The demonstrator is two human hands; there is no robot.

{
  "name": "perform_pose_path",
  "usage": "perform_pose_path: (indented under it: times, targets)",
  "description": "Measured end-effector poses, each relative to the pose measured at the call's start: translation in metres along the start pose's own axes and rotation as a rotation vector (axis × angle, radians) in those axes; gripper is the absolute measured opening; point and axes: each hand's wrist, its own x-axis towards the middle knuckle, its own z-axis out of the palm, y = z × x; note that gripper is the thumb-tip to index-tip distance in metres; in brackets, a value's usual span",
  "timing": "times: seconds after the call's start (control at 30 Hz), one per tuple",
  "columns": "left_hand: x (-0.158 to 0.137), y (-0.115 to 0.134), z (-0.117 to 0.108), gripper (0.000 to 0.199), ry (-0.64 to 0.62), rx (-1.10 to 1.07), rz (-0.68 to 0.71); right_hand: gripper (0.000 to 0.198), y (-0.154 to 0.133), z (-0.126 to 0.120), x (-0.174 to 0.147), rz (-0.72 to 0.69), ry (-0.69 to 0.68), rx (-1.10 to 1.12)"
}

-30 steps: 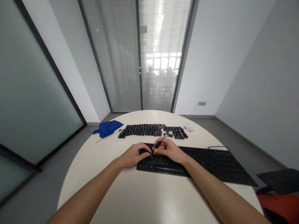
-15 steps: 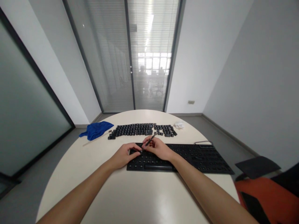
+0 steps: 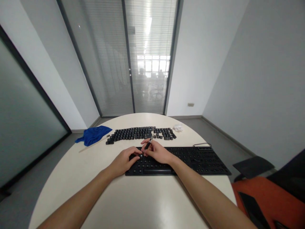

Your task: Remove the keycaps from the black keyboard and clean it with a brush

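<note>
A black keyboard (image 3: 159,170) with most of its keycaps off lies across the table in front of me. My right hand (image 3: 157,152) is closed round a thin dark pen-like tool (image 3: 149,144), which slants over the keyboard's left part with its upper end pointing away from me. The tool's lower end is hidden among my fingers. Beside it, my left hand (image 3: 125,160) rests at the keyboard's upper left, thumb and forefinger apart with their tips on the board. A small pale spot shows near those fingertips, too small to name. Loose black keycaps (image 3: 133,133) lie in rows beyond the keyboard.
On the left of the round table (image 3: 128,197) lie a blue cloth (image 3: 95,135) and a thin brush (image 3: 94,145). Crumpled white tissue (image 3: 177,128) sits at the far right. The keyboard's cable (image 3: 202,144) loops behind it. An orange chair (image 3: 264,197) stands close on the right.
The view has turned slightly right, so everything sits further left. The tool stands steeper in my right hand. My left thumb and forefinger have shifted a little on the keyboard.
</note>
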Motion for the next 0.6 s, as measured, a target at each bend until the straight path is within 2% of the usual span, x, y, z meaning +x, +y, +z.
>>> perform_pose_path:
  times: [0.17, 0.37, 0.6]
  targets:
    - [-0.001, -0.005, 0.001, 0.027, -0.019, -0.026, -0.002, 0.040, 0.001, 0.000, 0.001, 0.018, 0.036, 0.096]
    - [-0.001, -0.007, -0.001, 0.023, -0.020, 0.016, 0.107, 0.047, 0.008, -0.003, 0.003, 0.025, 0.065, 0.209]
    - [0.000, -0.013, 0.002, 0.019, 0.029, 0.075, 0.137, 0.051, 0.011, -0.006, 0.005, 0.075, 0.115, 0.294]
